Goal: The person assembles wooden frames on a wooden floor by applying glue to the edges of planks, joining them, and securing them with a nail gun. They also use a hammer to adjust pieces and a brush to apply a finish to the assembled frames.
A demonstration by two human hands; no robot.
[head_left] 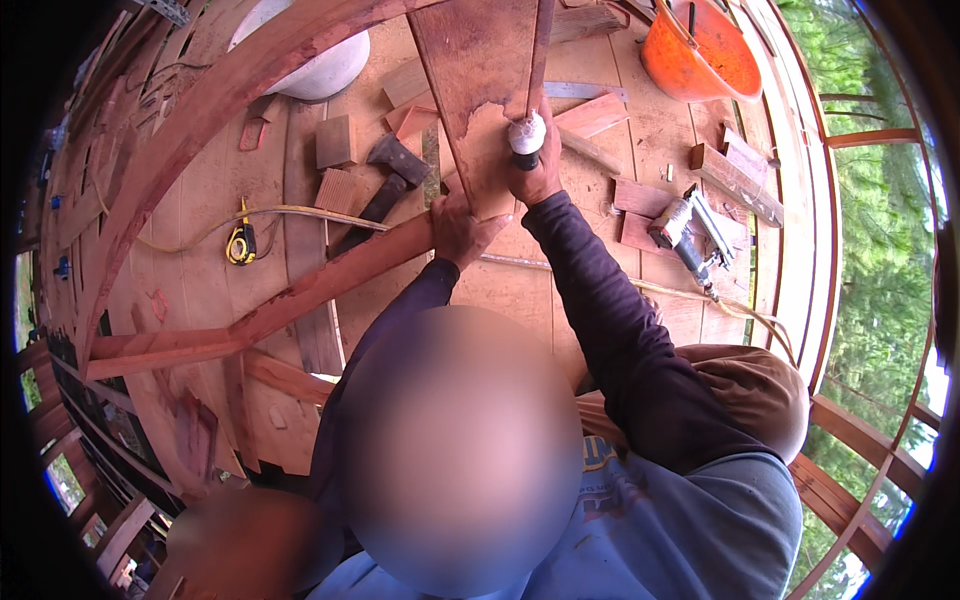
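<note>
My left hand [462, 230] is closed round the lower corner of a wide wooden board [480, 60], where it meets a reddish wooden rail [335, 280]. My right hand [540, 172] is closed on a small bottle-like thing [526, 137], white and rounded at one end and dark at the other. It is against the board's right edge; its exact kind does not show. A pale, bare-looking patch marks the board's lower part. From the rail's left end a curved wooden beam [190, 135] arches up to the board's top.
Left of the board lie a hammer [385, 180], wood blocks [336, 142] and a yellow tape measure [241, 243]. A nail gun [690, 235] with a hose [770, 325] lies right, near wood offcuts [735, 185]. An orange bucket [700, 55] and a white tub [320, 65] stand farther off.
</note>
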